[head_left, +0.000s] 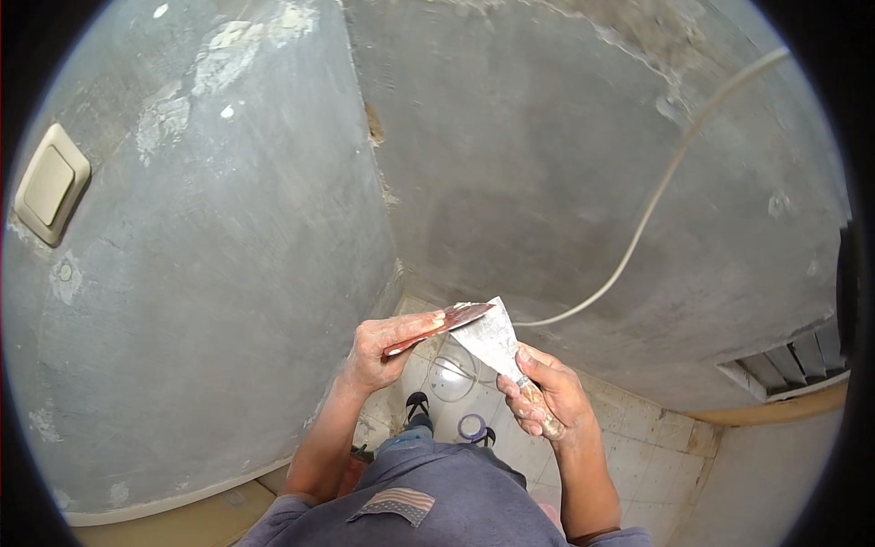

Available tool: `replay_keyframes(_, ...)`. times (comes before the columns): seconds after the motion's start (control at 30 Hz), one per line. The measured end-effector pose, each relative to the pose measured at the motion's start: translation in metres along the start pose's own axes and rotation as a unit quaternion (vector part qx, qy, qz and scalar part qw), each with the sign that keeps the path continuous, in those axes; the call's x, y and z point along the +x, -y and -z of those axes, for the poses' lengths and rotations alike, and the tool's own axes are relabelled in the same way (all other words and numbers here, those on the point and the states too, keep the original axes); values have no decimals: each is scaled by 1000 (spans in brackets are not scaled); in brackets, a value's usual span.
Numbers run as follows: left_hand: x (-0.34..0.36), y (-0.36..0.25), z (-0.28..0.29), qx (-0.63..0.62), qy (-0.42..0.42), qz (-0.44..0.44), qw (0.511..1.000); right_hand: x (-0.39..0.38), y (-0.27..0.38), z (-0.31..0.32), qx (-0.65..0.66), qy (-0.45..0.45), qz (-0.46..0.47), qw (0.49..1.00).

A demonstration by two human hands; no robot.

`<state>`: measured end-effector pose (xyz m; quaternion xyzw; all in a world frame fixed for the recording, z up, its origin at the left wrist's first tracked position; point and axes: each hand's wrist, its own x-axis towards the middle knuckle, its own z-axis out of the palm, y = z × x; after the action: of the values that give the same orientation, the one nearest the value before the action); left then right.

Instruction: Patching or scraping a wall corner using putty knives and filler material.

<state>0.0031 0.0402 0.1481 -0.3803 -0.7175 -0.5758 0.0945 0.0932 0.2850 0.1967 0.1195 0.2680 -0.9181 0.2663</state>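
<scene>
In my right hand (547,394) is a putty knife (489,337), my fingers wrapped round its worn, stained handle. Its wide blade points up and to the left and is smeared with white. My left hand (383,351) grips a thin, flat reddish spreader (463,317), thumb below and fingers along the top. The spreader's far end overlaps the upper part of the knife blade, where some whitish paste shows along the edge. Whitish residue coats the fingers of both hands.
Two grey plastered walls (237,246) meet in a corner ahead. A light switch (50,185) sits at the far left. A pale cable (652,205) hangs down the right wall. On the tiled floor (547,465) are a coil of cable and a purple-rimmed round thing (472,426). A louvred vent (793,362) is low right.
</scene>
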Motion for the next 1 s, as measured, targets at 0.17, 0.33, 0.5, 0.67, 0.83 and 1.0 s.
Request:
replay_keyframes(0.17, -24, 37, 27, 59, -5, 49, 997, 24, 20, -40, -61, 16, 54, 997)
replay_keyframes(0.33, -62, 78, 27, -24, -151, 286, 946, 59, 58, -75, -199, 15, 168, 965)
replay_keyframes(0.5, -81, 100, 17, -142, -255, 348, 891, 116, 114, -106, -492, -80, 429, 754)
replay_keyframes(0.67, -81, 103, 17, -108, -262, 343, 896, 156, 170, -131, -706, -179, 590, 348)
replay_keyframes(0.83, -80, 108, 23, -120, -271, 399, 868, 176, 190, -149, -739, -195, 630, 139)
replay_keyframes(1.0, -76, 123, 33, -121, -283, 373, 875, 188, 205, -149, -744, -241, 620, 64)
